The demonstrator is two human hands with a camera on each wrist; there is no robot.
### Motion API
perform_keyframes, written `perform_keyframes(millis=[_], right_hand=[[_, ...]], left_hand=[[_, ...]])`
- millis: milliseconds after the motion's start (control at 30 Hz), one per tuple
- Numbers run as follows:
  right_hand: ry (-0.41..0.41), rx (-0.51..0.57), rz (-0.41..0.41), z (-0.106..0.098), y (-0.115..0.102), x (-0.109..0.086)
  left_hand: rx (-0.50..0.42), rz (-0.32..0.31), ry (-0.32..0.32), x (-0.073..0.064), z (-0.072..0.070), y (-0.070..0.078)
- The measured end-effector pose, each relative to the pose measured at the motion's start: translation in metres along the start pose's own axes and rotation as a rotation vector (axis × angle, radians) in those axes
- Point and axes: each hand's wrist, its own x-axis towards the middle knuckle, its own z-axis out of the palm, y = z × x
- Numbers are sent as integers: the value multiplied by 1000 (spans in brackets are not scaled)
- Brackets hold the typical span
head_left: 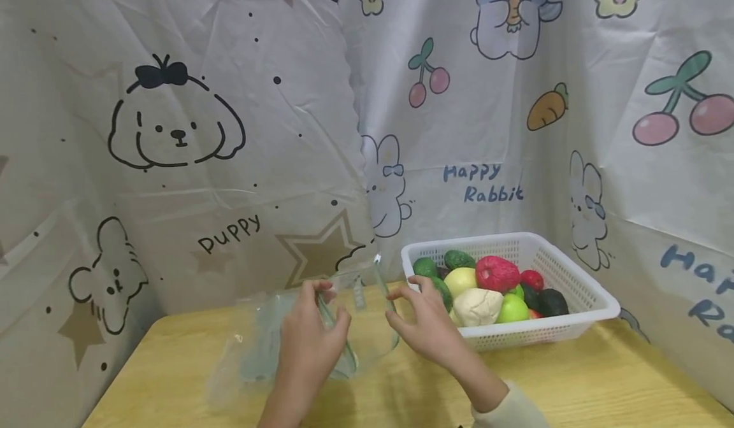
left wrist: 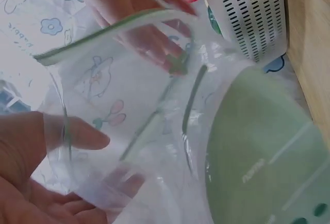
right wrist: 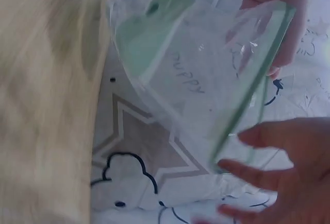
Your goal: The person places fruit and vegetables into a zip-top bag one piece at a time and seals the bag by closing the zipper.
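From my station I see the clear green bag [head_left: 266, 339] above and on the wooden table [head_left: 424, 399], its mouth spread between the two hands. The left hand [head_left: 306, 335] curves round one side, thumb and fingers parted with the film between them, holding it. The right hand [head_left: 427, 320] is half open, fingertips at the opposite edge by the green strip [right wrist: 252, 87]; I can't tell whether it grips. Just beyond that hand, I have the white basket [head_left: 516, 335] full of fruit and vegetables [head_left: 496, 274].
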Motion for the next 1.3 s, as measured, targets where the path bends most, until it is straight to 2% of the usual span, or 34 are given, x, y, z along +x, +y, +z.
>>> perform_keyframes(millis=[133,233,300,367,500,567,767,867,933,1033,1133,1200,1233,1300], right_hand=[[-163,154,-51,5,2,-2],[-267,250,-97,10,2,-2],[-279,260,-106,11,1,-2],[-252,230,-97,10,2,0],[-240,189,8,2,8,5],[-265,195,53,-3,11,7],[-315,293,84,-18,19,12],[-334,345,109,-30,20,13],[-337,333,114,-41,19,13],[-289,247,69,-62,15,15],[-158,-14,40,-85,11,12],[-94,-237,113,-98,10,7],[-88,-340,174,-102,10,4],[-134,-500,296,-110,14,-2]], left_hand=[[21,65,93,-2,1,-1],[86,125,72,-3,4,-4],[146,167,32,-4,4,-7],[222,194,8,-4,2,-9],[327,206,-2,-1,-11,-10],[311,235,-60,1,-18,-10],[126,384,-354,9,-31,-12],[110,423,-428,12,-32,-13],[120,425,-433,15,-30,-11],[149,423,-365,19,-26,-6],[151,415,-285,24,-24,0],[148,405,-254,26,-24,2],[149,405,-248,27,-23,2],[148,416,-241,29,-20,2]])
